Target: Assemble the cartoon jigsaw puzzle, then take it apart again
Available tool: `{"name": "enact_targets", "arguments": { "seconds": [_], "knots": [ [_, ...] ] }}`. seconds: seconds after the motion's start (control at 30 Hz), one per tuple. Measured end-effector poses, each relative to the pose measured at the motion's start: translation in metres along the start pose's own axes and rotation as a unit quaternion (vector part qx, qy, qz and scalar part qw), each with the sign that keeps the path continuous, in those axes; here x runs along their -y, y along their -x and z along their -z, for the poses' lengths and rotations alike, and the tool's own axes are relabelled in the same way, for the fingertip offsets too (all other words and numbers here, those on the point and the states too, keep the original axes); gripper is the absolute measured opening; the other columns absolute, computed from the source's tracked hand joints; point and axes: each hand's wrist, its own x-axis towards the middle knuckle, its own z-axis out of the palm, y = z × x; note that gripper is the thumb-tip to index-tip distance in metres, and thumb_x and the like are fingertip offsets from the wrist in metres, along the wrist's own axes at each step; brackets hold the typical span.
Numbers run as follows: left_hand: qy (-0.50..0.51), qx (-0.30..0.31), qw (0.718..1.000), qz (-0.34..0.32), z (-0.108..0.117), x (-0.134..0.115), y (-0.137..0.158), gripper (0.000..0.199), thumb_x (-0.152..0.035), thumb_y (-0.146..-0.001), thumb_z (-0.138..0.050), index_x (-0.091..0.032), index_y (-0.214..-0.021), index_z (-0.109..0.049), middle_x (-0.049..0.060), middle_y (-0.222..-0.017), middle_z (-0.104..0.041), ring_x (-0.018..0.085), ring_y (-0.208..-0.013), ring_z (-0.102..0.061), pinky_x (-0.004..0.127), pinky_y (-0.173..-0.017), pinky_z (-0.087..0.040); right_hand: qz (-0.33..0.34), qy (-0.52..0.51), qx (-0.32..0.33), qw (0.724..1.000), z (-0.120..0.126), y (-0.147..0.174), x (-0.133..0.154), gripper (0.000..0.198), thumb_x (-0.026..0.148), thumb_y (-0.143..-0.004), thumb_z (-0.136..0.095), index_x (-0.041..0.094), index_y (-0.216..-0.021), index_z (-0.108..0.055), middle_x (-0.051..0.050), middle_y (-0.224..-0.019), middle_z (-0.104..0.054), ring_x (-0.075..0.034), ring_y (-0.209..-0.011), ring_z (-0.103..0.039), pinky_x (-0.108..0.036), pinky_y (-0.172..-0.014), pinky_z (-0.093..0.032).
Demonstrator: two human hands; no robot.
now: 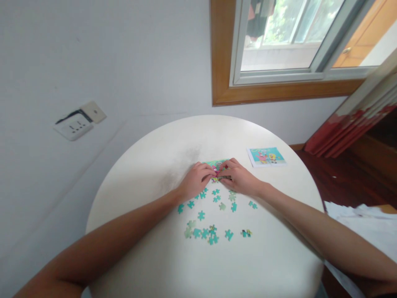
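Note:
A partly joined jigsaw puzzle [214, 163] with a teal and pink picture lies on the white round table [173, 269]. From the left, my left hand [196, 180] reaches its lower edge, fingers bent and closed at a pink puzzle piece [216, 174]. My right hand [240, 177] meets it from the other side, thumb and fingers pinched at the same spot. The fingers cover much of the puzzle, so the exact grip is partly hidden. Nearer me, several loose teal pieces [201, 215] are scattered, some pale green or patterned.
A picture card [267, 157] with the cartoon scene lies at the table's back right. Behind the table stand a white wall with a socket [73, 126] and a wood-framed window [221, 93]. Red and white curtains [338, 128] hang at right, above white papers [362, 225].

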Motion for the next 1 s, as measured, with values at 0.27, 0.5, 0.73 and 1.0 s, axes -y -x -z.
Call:
{"name": "enact_targets", "arguments": {
  "seconds": [0.27,0.5,0.73,1.0],
  "knots": [
    [-0.004,0.006,1.000,0.004,0.001,0.000,0.000,0.018,-0.014,-0.091,-0.055,-0.021,-0.092,-0.071,0.003,-0.101,-0.067,0.019,-0.097,-0.057,0.036,-0.092,-0.044,-0.025,0.029,-0.030,0.999,-0.013,-0.002,0.005,0.012,0.022,-0.085,-0.065,0.020,-0.092,-0.074,-0.009,-0.100,-0.060,-0.024,-0.101,-0.047,-0.039,-0.091,-0.043],
    [-0.006,0.008,1.000,0.004,0.000,0.001,0.001,0.018,-0.014,-0.091,-0.054,-0.022,-0.092,-0.070,0.003,-0.102,-0.066,0.019,-0.098,-0.056,0.036,-0.092,-0.044,-0.044,0.045,-0.034,0.997,-0.015,-0.003,0.006,0.014,0.026,-0.085,-0.065,0.021,-0.094,-0.074,-0.009,-0.100,-0.061,-0.024,-0.102,-0.047,-0.039,-0.089,-0.044],
    [0.006,0.006,1.000,0.009,0.001,-0.001,0.000,0.022,-0.011,-0.090,-0.053,-0.023,-0.093,-0.072,0.003,-0.103,-0.066,0.019,-0.099,-0.056,0.037,-0.093,-0.045,-0.049,0.033,-0.037,0.998,-0.012,-0.003,0.008,0.011,0.024,-0.085,-0.065,0.021,-0.091,-0.074,-0.009,-0.096,-0.061,-0.024,-0.099,-0.049,-0.039,-0.088,-0.045],
    [0.017,-0.010,1.000,-0.012,0.009,-0.004,0.002,0.049,0.007,-0.080,-0.044,-0.028,-0.095,-0.075,0.001,-0.107,-0.064,0.018,-0.100,-0.054,0.039,-0.095,-0.044,-0.059,0.005,-0.071,0.996,-0.004,-0.002,-0.004,0.041,-0.006,-0.073,-0.052,0.022,-0.091,-0.076,-0.008,-0.095,-0.061,-0.022,-0.094,-0.049,-0.035,-0.083,-0.044]
  ]
}}
